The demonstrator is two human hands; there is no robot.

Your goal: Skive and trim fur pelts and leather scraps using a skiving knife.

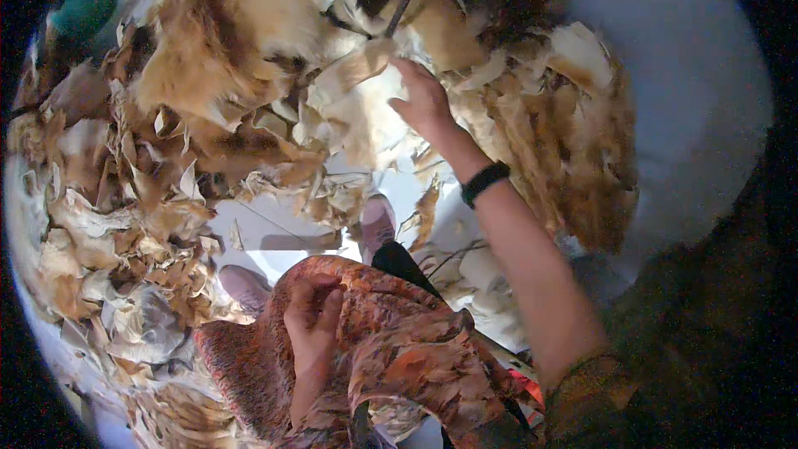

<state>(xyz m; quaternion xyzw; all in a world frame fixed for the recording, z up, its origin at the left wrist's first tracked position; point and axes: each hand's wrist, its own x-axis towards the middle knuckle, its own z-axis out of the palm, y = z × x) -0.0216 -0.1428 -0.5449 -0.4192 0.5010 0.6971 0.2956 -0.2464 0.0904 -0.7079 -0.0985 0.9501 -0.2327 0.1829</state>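
Observation:
My left hand [312, 316] is closed above a reddish-brown patterned cloth [399, 341] spread over my lap. Its fingers curl in towards the palm, and what they hold, if anything, is hidden. My right hand [426, 101] stretches forward, a dark band [485, 184] round its wrist. Thumb and fingers stand apart, with nothing visible between them. Just beyond the fingertips lies a pale tan piece of hide [366, 66], at the lower end of a thin dark rod [405, 4]. I cannot tell whether the fingertips touch the hide.
Furry tan pelts [224, 41] are heaped at the far left. Loose hide scraps [100, 233] cover the left side. A stack of brown fur strips [573, 150] stands at the right, beside a pale surface [690, 91]. A green round object [87, 4] shows at the upper left. My pink shoes [378, 220] rest on the pale floor.

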